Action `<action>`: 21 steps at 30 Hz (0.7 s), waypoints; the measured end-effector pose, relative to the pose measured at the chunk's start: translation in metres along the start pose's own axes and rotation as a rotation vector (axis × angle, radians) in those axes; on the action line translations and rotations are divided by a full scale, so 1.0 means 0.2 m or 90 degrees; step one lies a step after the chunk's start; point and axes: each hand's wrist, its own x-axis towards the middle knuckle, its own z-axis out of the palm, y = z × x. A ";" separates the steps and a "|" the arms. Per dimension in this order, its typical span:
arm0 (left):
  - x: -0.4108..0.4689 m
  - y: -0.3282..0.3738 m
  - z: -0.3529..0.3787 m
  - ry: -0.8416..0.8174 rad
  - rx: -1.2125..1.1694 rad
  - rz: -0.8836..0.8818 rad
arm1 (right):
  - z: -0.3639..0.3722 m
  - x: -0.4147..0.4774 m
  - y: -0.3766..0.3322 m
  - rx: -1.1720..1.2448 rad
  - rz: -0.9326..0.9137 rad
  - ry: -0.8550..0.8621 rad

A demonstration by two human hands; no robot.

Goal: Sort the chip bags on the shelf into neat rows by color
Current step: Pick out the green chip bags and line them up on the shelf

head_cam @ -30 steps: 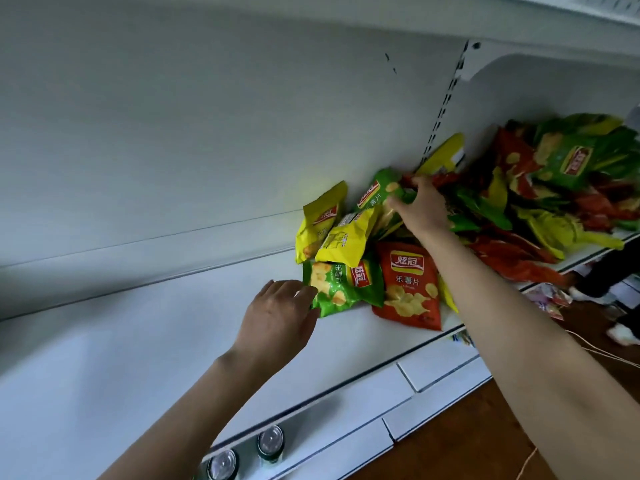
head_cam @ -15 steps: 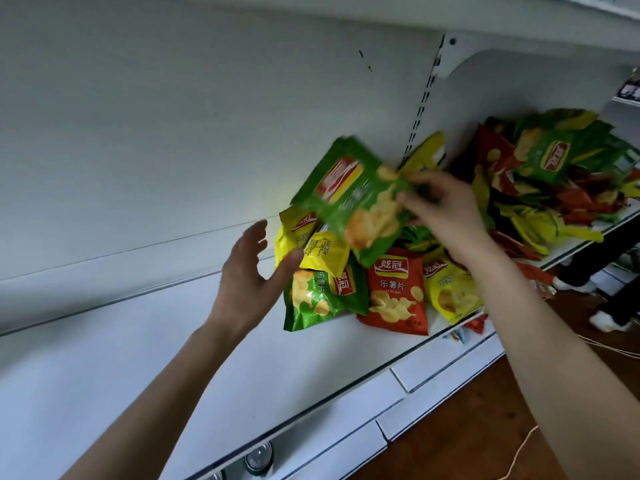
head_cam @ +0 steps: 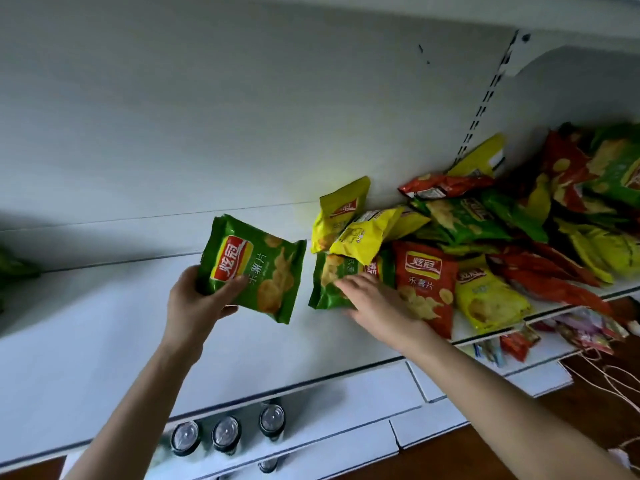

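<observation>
Chip bags [head_cam: 460, 220] lie heaped on the right of a white shelf [head_cam: 104, 341]. Nearest, below its front edge, three bottle tops [head_cam: 225, 433] show only their caps. Left hand [head_cam: 197, 303] grips a green bag [head_cam: 256, 268] by one corner, thumb across the front and fingers hidden behind. Right hand [head_cam: 374, 299] rests with straight fingers on a second green bag [head_cam: 329, 289], half buried under yellow bags [head_cam: 363, 233] beside a red bag [head_cam: 424, 282]. Farther right the bags blur together; a green shape [head_cam: 14, 268] is cut off at the left edge.
</observation>
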 end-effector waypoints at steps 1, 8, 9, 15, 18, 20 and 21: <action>-0.02 0.00 -0.01 0.005 -0.007 0.000 | 0.02 0.01 0.00 -0.016 0.007 0.006; -0.11 0.02 0.02 0.046 -0.078 -0.009 | -0.14 -0.01 0.02 0.311 0.081 0.270; -0.12 0.03 0.04 0.061 -0.098 -0.021 | -0.18 -0.02 0.01 0.363 0.080 0.322; -0.17 0.09 0.14 0.007 -0.261 -0.140 | -0.22 -0.09 -0.10 0.373 -0.097 0.271; -0.20 0.12 0.21 -0.097 -0.340 -0.171 | -0.17 -0.12 -0.13 0.344 -0.117 0.201; -0.22 0.14 0.26 -0.155 -0.326 -0.155 | -0.18 -0.13 -0.12 0.343 -0.129 0.200; -0.23 0.15 0.30 -0.167 -0.304 -0.135 | -0.19 -0.14 -0.11 0.338 -0.139 0.199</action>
